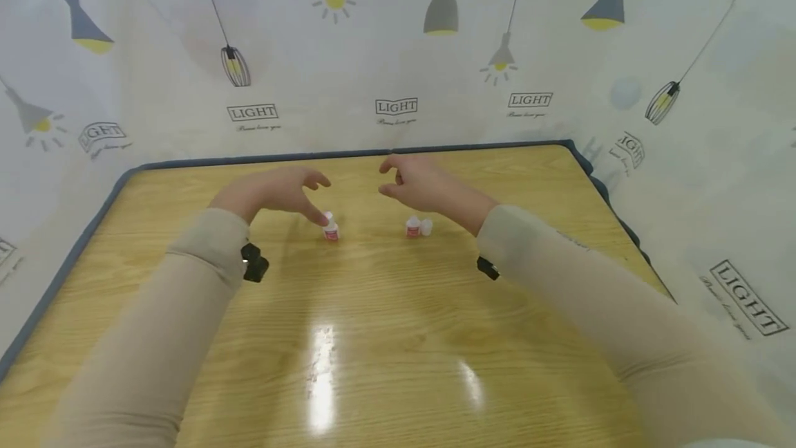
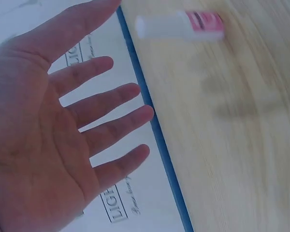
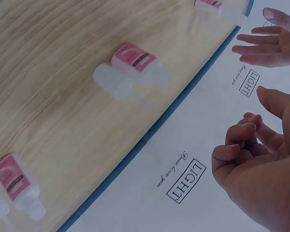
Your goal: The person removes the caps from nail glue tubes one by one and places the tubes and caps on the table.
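Observation:
My left hand [image 1: 270, 189] hovers over the table with its fingers spread and holds nothing. In the left wrist view a small white bottle with a pink label [image 2: 207, 22] stands just beyond the thumb, apart from it. The head view has the thumb tip overlapping this bottle's [image 1: 331, 232] top. My right hand [image 1: 423, 185] is raised with loosely bent fingers, holding nothing. Below it stands a second pink-labelled bottle [image 1: 413, 229], with a white cap [image 1: 425, 227] beside it. Another such bottle [image 3: 13, 181] appears only in the right wrist view, a white piece [image 3: 0, 211] next to it.
The wooden table [image 1: 385, 310] has a dark blue edge [image 1: 311, 156] at the back. Behind it hangs a pale sheet [image 1: 348, 68] printed with lamps and the word LIGHT. A dark wrist device [image 1: 253, 263] sits at the left sleeve.

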### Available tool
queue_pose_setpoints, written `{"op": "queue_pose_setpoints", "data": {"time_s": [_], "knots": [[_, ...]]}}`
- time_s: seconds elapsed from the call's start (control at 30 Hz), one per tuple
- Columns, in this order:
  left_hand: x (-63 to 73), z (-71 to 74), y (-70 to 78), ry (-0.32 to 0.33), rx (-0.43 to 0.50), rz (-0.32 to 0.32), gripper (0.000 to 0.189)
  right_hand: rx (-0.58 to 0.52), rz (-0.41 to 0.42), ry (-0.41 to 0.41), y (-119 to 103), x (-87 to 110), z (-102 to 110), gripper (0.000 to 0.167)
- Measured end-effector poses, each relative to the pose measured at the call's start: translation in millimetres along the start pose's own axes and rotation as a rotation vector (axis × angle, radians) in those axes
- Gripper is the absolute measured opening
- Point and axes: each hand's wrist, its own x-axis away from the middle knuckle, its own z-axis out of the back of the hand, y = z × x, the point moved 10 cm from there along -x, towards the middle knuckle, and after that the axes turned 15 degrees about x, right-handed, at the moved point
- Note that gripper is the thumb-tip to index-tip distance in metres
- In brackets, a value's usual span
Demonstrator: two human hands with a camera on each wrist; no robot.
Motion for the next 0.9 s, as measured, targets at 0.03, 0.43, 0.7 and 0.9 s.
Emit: {"op": "queue_pose_setpoints", "data": {"time_s": [0.03,0.43,0.7,0.9], "knots": [[3.0,2.0,-5.9,0.003,-0.004,0.0,0.086,-0.002,0.005,-0.001,-3.5,-1.8,-1.6,0.046],[-2.5,-5.9,-56.7,0.183,0.12,-0.127,0.075,-0.053,0.039,-0.018,-35.6,-18.0,-22.6,0.046],[-9.2,-12.3,-71.6,0.249,0.289,-0.177,0.074,-0.149,0.024,0.002,-47.8,-26.1,-37.1,0.047],[-19.7,-24.5,-73.6,0.226,0.29,-0.213,0.074,-0.197,0.012,0.033,-57.1,-32.0,-54.8,0.052]]}}
